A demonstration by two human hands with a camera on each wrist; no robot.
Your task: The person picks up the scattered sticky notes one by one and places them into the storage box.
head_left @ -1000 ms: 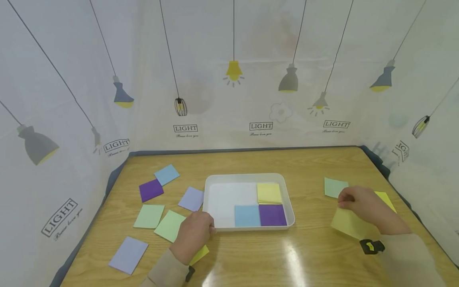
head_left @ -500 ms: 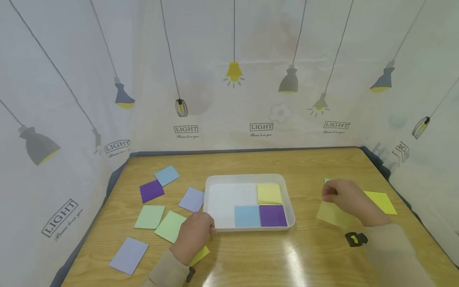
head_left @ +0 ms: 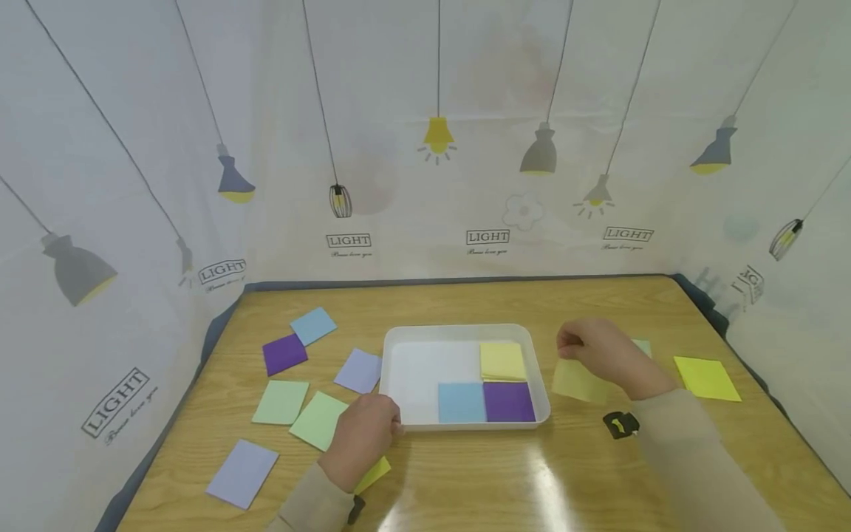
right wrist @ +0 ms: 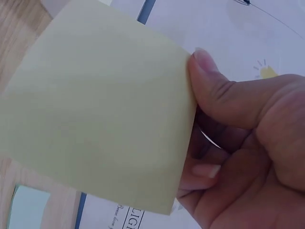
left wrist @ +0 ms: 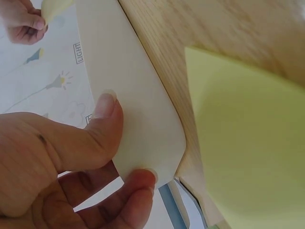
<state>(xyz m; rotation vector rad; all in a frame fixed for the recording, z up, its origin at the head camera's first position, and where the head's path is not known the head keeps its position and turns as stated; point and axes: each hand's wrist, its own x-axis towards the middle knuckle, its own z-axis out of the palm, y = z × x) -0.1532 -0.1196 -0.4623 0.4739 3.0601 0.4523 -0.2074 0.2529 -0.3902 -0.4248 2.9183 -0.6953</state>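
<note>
My left hand (head_left: pixel 364 437) grips the white tray (head_left: pixel 405 426) by its near left corner. The left wrist view has the thumb flat against the tray's outer wall (left wrist: pixel 147 109) and fingers curled at its edge. A pale yellow sticky note (right wrist: pixel 105 109) hangs from my right hand (head_left: pixel 608 355), pinched along one edge between thumb and fingers. That hand is just right of the tray, above the table. Inside the tray lie a yellow pad of notes (head_left: pixel 503 361) at back right, a blue one (head_left: pixel 462 403) at front middle and a purple one (head_left: pixel 509 402) at front right.
Left of the tray are loose blue (head_left: pixel 313 326), purple (head_left: pixel 284 355), lilac (head_left: pixel 242 473) and green notes (head_left: pixel 281 402). A yellow note (head_left: pixel 374 474) lies partly under my left wrist. To the right are a bright yellow note (head_left: pixel 707 378) and a partly hidden green note (head_left: pixel 642 346).
My right hand has moved left toward the tray, carrying the pale yellow sticky note. The green and bright yellow notes behind it are differently covered. My left hand has stayed at the tray.
</note>
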